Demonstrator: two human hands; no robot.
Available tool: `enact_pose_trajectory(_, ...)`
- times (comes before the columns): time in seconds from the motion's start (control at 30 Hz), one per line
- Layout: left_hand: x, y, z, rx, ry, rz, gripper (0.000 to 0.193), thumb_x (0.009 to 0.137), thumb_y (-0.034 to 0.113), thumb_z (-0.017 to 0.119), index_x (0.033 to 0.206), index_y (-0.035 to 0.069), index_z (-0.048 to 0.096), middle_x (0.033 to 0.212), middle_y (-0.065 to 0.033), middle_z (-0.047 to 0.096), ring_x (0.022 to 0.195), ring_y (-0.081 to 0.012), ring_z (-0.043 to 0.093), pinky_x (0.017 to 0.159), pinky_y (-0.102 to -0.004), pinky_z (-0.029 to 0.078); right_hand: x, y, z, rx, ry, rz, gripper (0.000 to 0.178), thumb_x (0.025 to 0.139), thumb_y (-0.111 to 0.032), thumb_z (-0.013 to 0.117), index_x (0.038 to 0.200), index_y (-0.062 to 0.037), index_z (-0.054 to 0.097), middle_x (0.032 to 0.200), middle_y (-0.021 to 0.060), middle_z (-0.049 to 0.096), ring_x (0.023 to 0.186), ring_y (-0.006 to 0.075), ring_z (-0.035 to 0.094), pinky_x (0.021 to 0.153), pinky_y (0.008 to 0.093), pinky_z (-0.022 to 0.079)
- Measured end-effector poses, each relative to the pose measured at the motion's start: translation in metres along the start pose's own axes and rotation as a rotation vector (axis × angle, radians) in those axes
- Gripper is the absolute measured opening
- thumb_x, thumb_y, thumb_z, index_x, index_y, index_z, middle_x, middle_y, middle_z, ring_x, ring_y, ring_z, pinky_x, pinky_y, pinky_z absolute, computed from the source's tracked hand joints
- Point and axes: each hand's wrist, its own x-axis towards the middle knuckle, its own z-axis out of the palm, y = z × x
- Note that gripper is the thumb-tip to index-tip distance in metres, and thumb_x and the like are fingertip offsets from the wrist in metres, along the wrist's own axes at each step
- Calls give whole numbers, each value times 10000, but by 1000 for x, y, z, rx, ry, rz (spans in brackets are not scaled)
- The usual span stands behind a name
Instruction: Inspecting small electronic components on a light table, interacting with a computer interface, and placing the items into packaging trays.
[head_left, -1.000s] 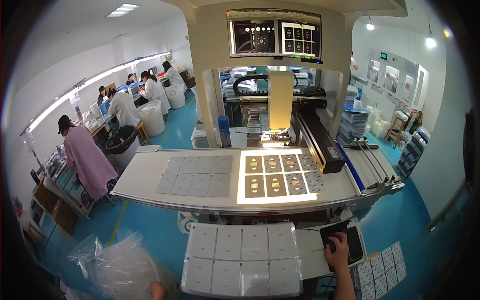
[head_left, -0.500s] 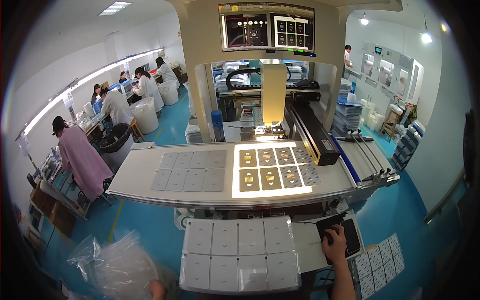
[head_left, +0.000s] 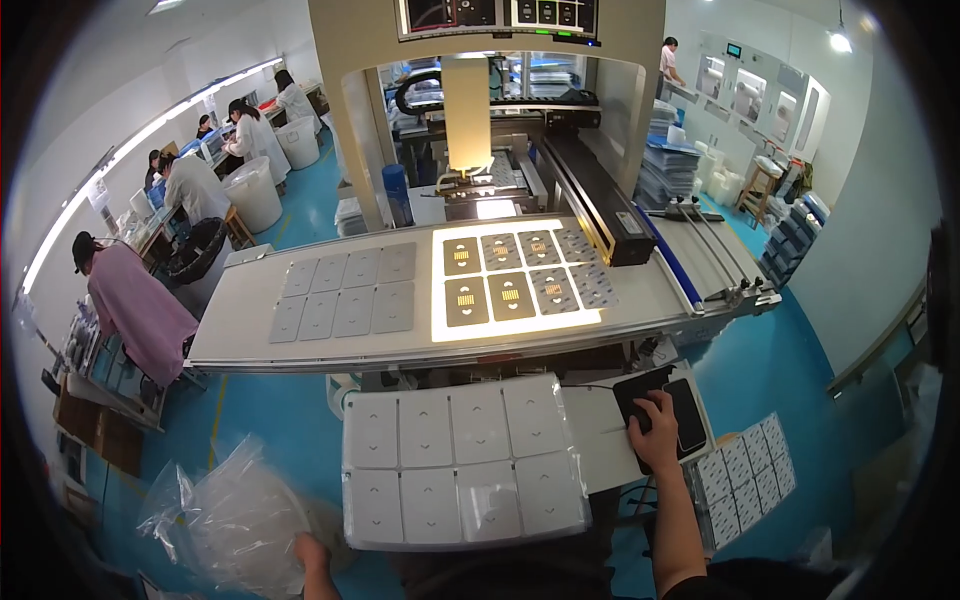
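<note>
My left hand (head_left: 311,550) is at the edge of the clear plastic bag (head_left: 235,515), lower left; I can't tell if it grips. My right hand (head_left: 655,432) curls over the black pad (head_left: 627,390), hiding what's underneath. Grey card sheets (head_left: 425,440) lie between. Beyond, the screen (head_left: 450,15) has print too small to read; a black bag (head_left: 203,252) lines a bin (head_left: 200,297).

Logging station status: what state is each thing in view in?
Monitor, on
Light panel, lit
Bulb, lit
Phone, screen dark
Plastic bag, crumpled
Rear gray cards, flat
Front cards, flat
Left hand, by the bag, grip unclear
Right hand, curled over black pad
</note>
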Motion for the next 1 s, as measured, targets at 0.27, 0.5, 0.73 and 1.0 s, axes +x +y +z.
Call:
enact_pose_trajectory(0.27, -1, -3, 7, 84, 53, -9, 388, 933, 299, 842, 1214, 34, 805, 1319, -212, 776, 1236, -401, 755, 1016, -470, 626, -2, 7, 2, 27, -28, -32, 384, 852, -110, 818, 1223, -33, 755, 1363, 232, 625, 1214, 459, 687, 1020, 490, 588)
enact_pose_trajectory(0.5, -53, 41, -65, 151, -178, 147, 508, 960, 232, 800, 1414, 17, 725, 1293, -257, 764, 1274, -420, 723, 1124, -490, 553, 24, -34, -22, -22, 127, -123, 304, 871, -83, 822, 1153, -8, 736, 1275, 214, 667, 1175, 438, 693, 997, 483, 589)
enact_pose_trajectory(0.73, -152, 188, -337, -674, 574, 738, 221, 1056, 126, 689, 1240, 11, 734, 1157, -206, 772, 1067, -423, 739, 927, -483, 581, 203, -147, -73, 44, 195, -516, 297, 924, 23, 773, 1213, -1, 708, 1158, 176, 716, 1065, 375, 719, 945, 454, 591)
enact_pose_trajectory(1.0, -305, 441, -368, -284, 56, 1979, 246, 1023, 343, 763, 975, 105, 729, 995, -106, 761, 1086, -321, 740, 940, -481, 592, 438, -204, 34, -15, -140, -302, 493, 941, -178, 844, 1381, -20, 686, 1135, 177, 776, 1049, 342, 768, 927, 446, 608)
